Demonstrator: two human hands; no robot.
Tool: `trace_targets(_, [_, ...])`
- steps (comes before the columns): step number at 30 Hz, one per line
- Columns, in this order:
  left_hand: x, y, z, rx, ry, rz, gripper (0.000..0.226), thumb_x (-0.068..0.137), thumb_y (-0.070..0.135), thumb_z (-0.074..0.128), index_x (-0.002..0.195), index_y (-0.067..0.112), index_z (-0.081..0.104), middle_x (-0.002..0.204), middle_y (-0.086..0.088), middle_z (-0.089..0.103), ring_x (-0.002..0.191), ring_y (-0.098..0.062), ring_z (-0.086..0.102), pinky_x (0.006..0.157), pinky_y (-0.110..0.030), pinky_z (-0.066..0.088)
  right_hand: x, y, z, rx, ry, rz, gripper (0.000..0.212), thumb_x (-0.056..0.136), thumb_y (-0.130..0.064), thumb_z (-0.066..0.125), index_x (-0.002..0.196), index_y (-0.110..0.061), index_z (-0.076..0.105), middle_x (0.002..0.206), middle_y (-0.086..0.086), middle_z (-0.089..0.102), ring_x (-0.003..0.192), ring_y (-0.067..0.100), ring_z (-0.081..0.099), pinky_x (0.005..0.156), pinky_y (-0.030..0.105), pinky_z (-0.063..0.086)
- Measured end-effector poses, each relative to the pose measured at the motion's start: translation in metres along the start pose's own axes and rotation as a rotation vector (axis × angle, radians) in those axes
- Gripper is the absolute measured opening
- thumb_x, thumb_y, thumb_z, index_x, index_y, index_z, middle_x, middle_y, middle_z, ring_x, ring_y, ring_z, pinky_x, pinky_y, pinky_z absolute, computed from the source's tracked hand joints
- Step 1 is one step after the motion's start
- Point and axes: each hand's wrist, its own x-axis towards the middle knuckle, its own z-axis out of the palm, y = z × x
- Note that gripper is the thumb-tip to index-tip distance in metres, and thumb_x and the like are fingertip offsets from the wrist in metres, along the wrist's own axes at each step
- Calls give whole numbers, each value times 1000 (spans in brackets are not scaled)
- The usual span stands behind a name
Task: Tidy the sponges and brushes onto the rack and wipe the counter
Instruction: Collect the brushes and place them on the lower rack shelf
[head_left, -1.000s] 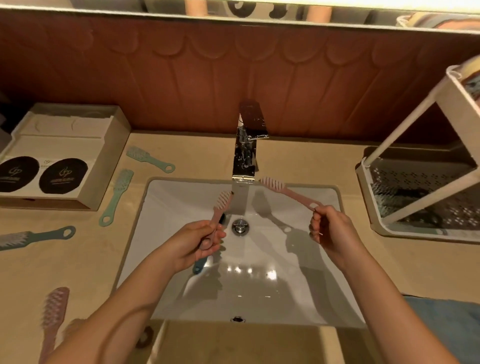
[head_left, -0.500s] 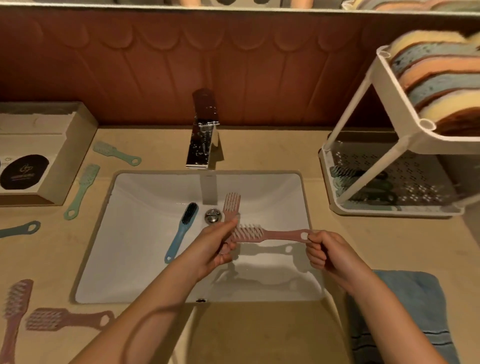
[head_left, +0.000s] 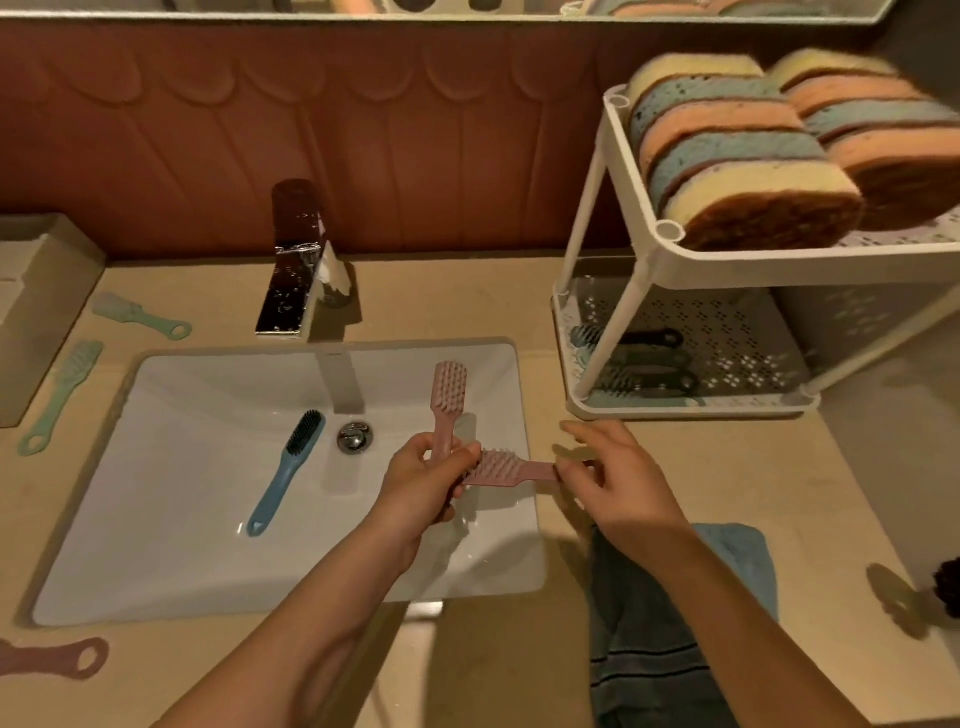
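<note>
Pink plastic brushes occupy both of my hands above the right part of the white sink (head_left: 156, 519). My left hand (head_left: 423, 488) is closed around the handle of an upright pink brush (head_left: 448, 402), its bristled head pointing toward the faucet (head_left: 293, 270). A second pink brush (head_left: 506, 467) lies crosswise: its head touches my left fingers (head_left: 460, 460), and its handle end is pinched between thumb and fingertips of my right hand (head_left: 618, 483), the remaining fingers spread loosely. A blue brush (head_left: 288, 467) with dark bristles rests in the basin, just left of the drain (head_left: 355, 436). Two pale green brushes (head_left: 62, 395) lie on the beige tabletop (head_left: 441, 301) left of the sink, and the looped handle of another pink brush (head_left: 57, 657) shows at the lower left edge. The white two-tier rack (head_left: 623, 249) stands at right: stacked sponges (head_left: 727, 156) fill its upper shelf, and dark brushes (head_left: 639, 364) lie on its lower shelf. A blue towel (head_left: 675, 623) lies on the tabletop beneath my right forearm.
</note>
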Motion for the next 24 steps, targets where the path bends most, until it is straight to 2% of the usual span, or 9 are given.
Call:
trace_targets(2, [-3,-2,16,-14,-5,-6,16,86,24,65,94,14,55,65,-1,52,49,-8,43,44,-21,35,0,-1,0,-114,-76,-49,43,95,-32,48,137,-22,45,136,-5,45,117,7,41,90,17,30])
trace_targets(4, [-5,-1,29,-47,-11,-21,15,86,24,65,92,14,55,67,-2,53,50,-8,44,42,-20,35,3,0,1,-214,-104,-73,43,94,-39,45,135,-28,46,135,-9,48,121,9,34,94,24,25])
trace_targets(9, [-6,4,53,-83,-39,-56,13,88,25,62,88,15,55,66,-2,56,51,-9,44,41,-19,35,7,12,-8,-207,-12,-86,43,82,-52,38,117,-34,56,116,-12,58,110,12,43,77,23,14])
trace_targets(11, [-6,8,61,-99,-52,-72,16,92,28,55,92,12,54,63,0,55,49,-9,43,41,-19,34,9,23,-14,-148,14,-77,40,79,-53,40,110,-35,58,109,-14,59,106,15,46,77,26,18])
trace_targets(13, [-6,15,65,-137,-45,-104,21,96,32,47,96,12,53,64,1,57,47,-9,42,41,-19,31,10,32,-22,-105,41,-62,35,81,-52,45,108,-35,58,108,-14,61,103,18,51,82,31,31])
trace_targets(16, [-2,24,69,-174,-22,-155,19,97,29,42,96,14,54,71,-1,63,46,-10,44,41,-19,29,14,48,-36,1,123,-5,24,85,-38,58,109,-35,58,108,-11,65,99,18,59,90,45,45])
trace_targets(19, [3,31,72,-180,-16,-176,19,97,24,39,96,13,54,76,-3,62,48,-10,45,44,-20,28,20,66,-47,175,209,79,22,85,-31,61,104,-37,54,97,-13,64,95,15,61,90,50,47])
trace_targets(22, [7,37,73,-203,-4,-185,21,96,24,38,94,12,55,78,-3,61,54,-13,44,47,-22,29,34,85,-54,147,303,122,19,84,-30,61,96,-42,51,93,-11,64,94,19,60,91,54,44])
trace_targets(24, [10,39,73,-227,9,-196,22,96,25,38,92,12,55,77,-3,60,55,-13,44,45,-20,30,52,92,-59,95,338,157,18,84,-30,61,100,-37,55,94,-3,66,96,24,59,92,54,43])
